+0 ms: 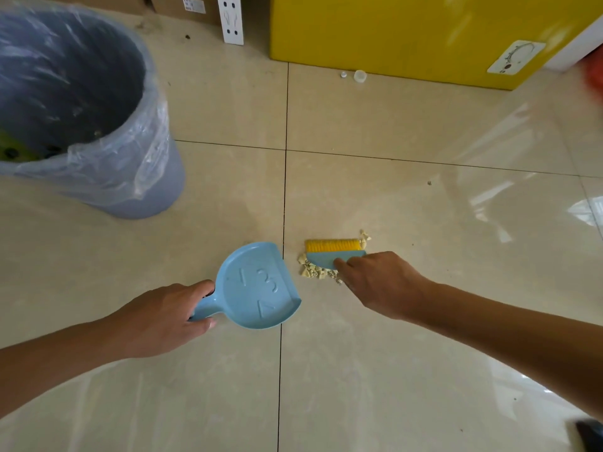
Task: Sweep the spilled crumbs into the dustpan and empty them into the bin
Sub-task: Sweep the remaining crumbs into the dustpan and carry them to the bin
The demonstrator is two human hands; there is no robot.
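Observation:
My left hand [163, 316] grips the handle of a light blue dustpan [257, 285] that lies flat on the tiled floor, its straight open edge facing right. My right hand [380, 282] holds a small blue brush [329, 257] with yellow bristles pointing away from me. Pale yellow crumbs [313, 272] lie in a heap under and beside the brush, just right of the dustpan's edge, with a few more crumbs at the bristles' right end. A grey bin [98, 119] lined with a clear plastic bag stands at the far left; something green shows inside it.
A yellow box [408, 34] stands at the back right, with a small clear cap [360, 76] on the floor in front of it. Cardboard boxes [182, 6] and a white panel [232, 19] line the back wall. The beige floor [391, 353] is glossy tile with dark grout lines.

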